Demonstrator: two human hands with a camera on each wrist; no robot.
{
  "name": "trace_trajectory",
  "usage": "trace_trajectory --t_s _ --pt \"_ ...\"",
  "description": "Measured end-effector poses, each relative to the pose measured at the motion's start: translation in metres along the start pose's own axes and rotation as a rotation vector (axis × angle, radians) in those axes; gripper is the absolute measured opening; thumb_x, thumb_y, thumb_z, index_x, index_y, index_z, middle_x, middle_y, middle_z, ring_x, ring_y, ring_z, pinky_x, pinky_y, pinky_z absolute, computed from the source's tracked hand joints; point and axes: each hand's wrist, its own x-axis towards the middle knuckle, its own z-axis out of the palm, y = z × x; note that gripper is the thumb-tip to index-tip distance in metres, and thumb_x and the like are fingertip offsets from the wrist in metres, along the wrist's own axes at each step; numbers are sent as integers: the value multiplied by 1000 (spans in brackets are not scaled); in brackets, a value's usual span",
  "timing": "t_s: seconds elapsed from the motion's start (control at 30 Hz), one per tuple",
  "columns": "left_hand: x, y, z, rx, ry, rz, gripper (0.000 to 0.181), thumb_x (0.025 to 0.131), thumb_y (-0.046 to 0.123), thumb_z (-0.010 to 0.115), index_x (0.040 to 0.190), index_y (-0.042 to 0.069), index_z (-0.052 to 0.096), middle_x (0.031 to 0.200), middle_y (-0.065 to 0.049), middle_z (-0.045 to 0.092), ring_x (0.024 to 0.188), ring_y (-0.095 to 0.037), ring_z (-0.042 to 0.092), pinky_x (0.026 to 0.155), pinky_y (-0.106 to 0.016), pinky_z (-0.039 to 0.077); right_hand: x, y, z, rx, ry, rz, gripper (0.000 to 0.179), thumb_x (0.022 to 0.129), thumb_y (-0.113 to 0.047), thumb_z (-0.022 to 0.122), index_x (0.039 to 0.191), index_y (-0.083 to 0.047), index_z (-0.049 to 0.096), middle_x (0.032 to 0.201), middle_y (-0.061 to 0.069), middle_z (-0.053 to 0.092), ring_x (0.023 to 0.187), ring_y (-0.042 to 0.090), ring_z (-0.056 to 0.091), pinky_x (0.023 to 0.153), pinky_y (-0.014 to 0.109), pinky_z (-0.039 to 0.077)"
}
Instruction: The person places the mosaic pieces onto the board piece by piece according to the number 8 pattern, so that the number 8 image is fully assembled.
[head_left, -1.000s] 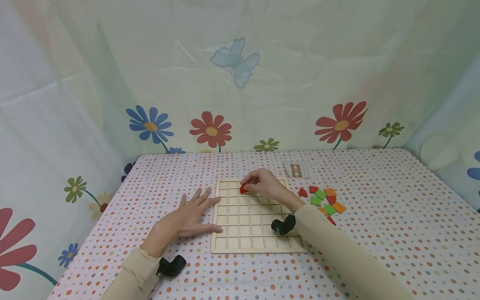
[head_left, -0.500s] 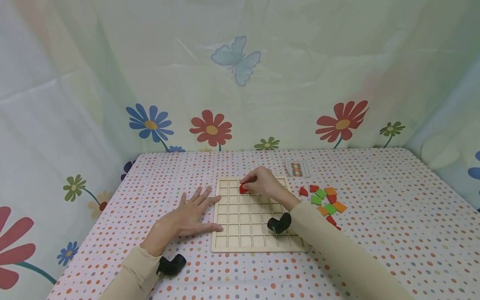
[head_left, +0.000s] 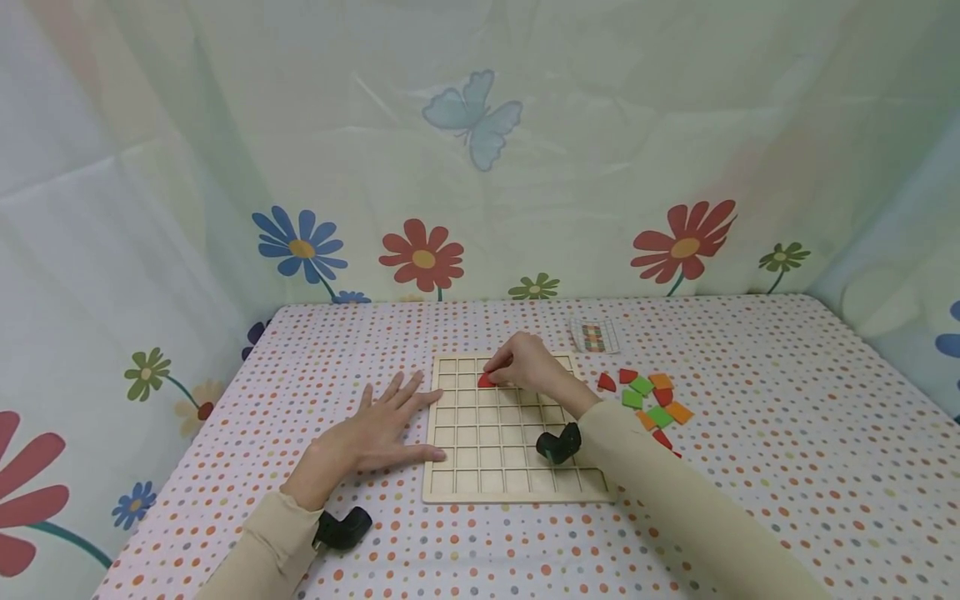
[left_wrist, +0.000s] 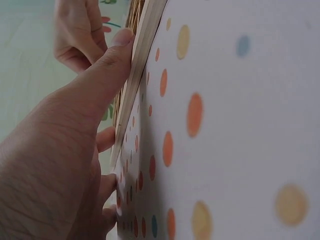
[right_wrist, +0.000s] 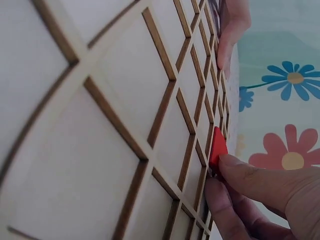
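A red quarter-round tile [head_left: 486, 381] is pinched between thumb and fingers of my right hand [head_left: 529, 367], at a cell near the far edge of the wooden grid board [head_left: 467, 458]. In the right wrist view the tile [right_wrist: 217, 149] stands tilted against the grid's ridges, its lower end hidden by the fingertips. My left hand [head_left: 378, 433] lies with fingers spread at the board's left edge. Its thumb [left_wrist: 117, 50] touches the wooden rim in the left wrist view, while other fingers rest on the cloth.
Right of the board lie several loose tiles: green squares [head_left: 632, 400], orange ones [head_left: 679, 412] and red quarter-rounds [head_left: 607, 382]. A pattern card [head_left: 594, 337] lies behind the board's far right corner. A dotted cloth [head_left: 787, 433] covers the table; flowered curtains [head_left: 570, 167] stand behind it.
The red tile has tipped from more upright to flatter over the cell, still between the right fingers. The left hand has kept its place.
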Motion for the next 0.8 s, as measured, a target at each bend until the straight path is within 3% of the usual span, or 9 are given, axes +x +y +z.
trace_trajectory --t_s 0.43,0.6,0.8 --pt "-1 -3 1 -22 -2 4 92 92 77 58 166 30 31 176 -9 8 161 -37 1 121 -72 -3 -3 3 6 -37 19 -33 8 93 -6 80 100 -4 84 95 7 79 85 18 70 73 32 56" --pt "-1 -2 1 -18 0 1 93 91 78 58 166 30 31 176 -9 9 161 -37 2 121 -72 -2 -15 9 -1 -9 35 -86 14 94 -6 79 106 -1 80 102 10 74 88 22 69 79 37 58" --pt "-1 0 -1 -20 0 18 92 92 76 59 166 29 32 176 -10 10 161 -38 3 121 -73 -1 -43 14 -13 -6 79 -200 15 94 0 76 109 2 77 105 13 70 93 26 73 82 37 62"
